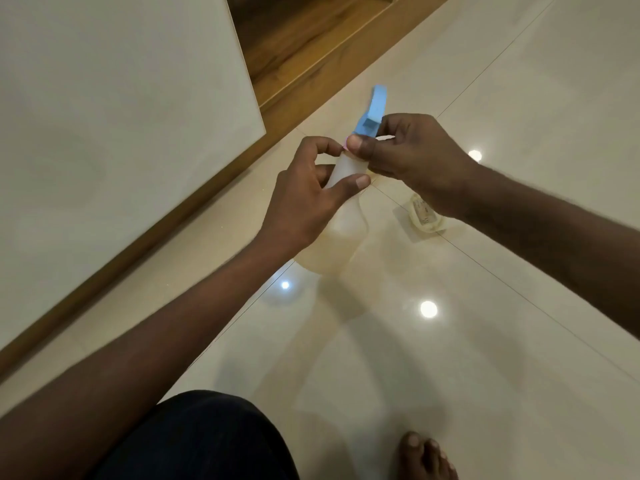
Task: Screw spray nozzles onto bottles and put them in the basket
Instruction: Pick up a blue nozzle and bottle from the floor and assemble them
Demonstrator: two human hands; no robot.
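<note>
1. The left hand (pixel 304 199) is closed around the neck of a pale see-through bottle (pixel 341 233), thumb and fingers wrapped on it, holding it tilted in the air above the floor (pixel 485 341).
2. The right hand (pixel 412 157) pinches the base of the blue spray nozzle (pixel 374 110), which sits on the bottle's mouth and points toward 12 o'clock.
3. A small clear packet (pixel 424 216) lies on the floor at 4 o'clock from the hands.
4. A bare foot (pixel 426 455) shows at 6 o'clock.

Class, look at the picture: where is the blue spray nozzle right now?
Upper middle of the head view: the blue spray nozzle sits atop the bottle, pinched by the right hand.
</note>
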